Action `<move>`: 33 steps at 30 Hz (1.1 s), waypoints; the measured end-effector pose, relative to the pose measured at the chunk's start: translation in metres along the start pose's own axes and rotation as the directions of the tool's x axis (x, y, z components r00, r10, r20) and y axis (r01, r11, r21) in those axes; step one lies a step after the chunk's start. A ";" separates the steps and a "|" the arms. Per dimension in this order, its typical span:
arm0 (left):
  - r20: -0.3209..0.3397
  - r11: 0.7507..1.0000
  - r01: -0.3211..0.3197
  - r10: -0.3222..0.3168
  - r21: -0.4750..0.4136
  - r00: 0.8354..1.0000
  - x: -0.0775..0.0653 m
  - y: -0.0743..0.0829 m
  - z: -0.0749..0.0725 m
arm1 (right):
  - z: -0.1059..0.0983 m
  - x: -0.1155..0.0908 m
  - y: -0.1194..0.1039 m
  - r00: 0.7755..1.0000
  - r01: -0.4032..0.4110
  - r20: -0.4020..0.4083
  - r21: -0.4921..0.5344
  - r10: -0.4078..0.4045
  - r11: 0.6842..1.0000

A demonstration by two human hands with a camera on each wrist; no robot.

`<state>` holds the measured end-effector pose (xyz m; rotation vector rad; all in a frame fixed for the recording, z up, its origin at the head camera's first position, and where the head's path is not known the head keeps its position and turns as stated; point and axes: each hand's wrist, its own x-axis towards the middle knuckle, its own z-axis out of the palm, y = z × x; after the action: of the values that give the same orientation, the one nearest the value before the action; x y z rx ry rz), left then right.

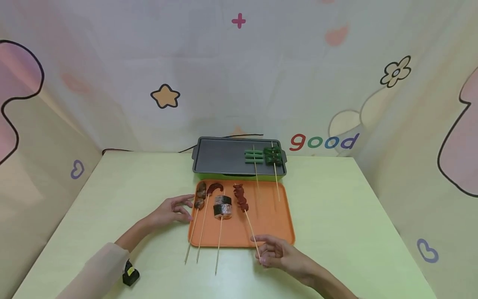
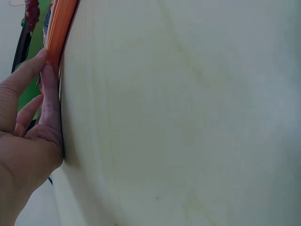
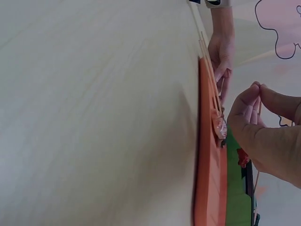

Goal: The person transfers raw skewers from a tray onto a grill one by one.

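Observation:
My right hand (image 1: 278, 257) pinches the bare stick end of a skewer of reddish-brown meat pieces (image 1: 240, 198), which is over the orange tray (image 1: 267, 232). In the right wrist view, this right hand (image 3: 265, 132) is above the tray's level, with thumb and fingertip together. My left hand (image 1: 169, 212) touches the tray's left edge with extended fingers. Left of the meat on the tray lie a skewer of brown mushroom-like pieces (image 1: 200, 196), a curled dark-red tentacle-like skewer (image 1: 214, 189) and a skewer of black-banded white rolls (image 1: 223, 207).
Behind the tray stands a grey griddle (image 1: 222, 155) with a green base. At its right side lie a green-bean-like skewer (image 1: 254, 156) and a green leafy skewer (image 1: 273, 155), their sticks reaching over the tray. A black cable (image 1: 186, 149) runs behind. Printed cloth walls surround the pale table (image 1: 336, 216).

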<state>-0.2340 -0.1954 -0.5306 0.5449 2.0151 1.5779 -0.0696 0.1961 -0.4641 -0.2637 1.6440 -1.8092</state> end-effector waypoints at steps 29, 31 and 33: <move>-0.001 0.999 -0.030 0.030 -0.017 1.000 -0.003 0.003 0.001 | 0.013 0.110 -0.023 0.915 0.179 -0.371 0.027 -0.156 0.983; 0.001 0.999 -0.027 0.027 -0.017 1.000 -0.002 0.003 0.001 | 0.010 0.118 -0.023 0.911 0.186 -0.384 0.060 -0.149 0.981; 0.002 1.000 -0.026 0.026 -0.015 1.000 -0.002 0.004 0.002 | 0.007 0.125 -0.023 0.906 0.198 -0.397 0.088 -0.148 0.976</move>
<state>-0.2316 -0.1945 -0.5267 0.5686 2.0009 1.6059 -0.1681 0.1163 -0.4767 0.0119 1.8063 -2.2017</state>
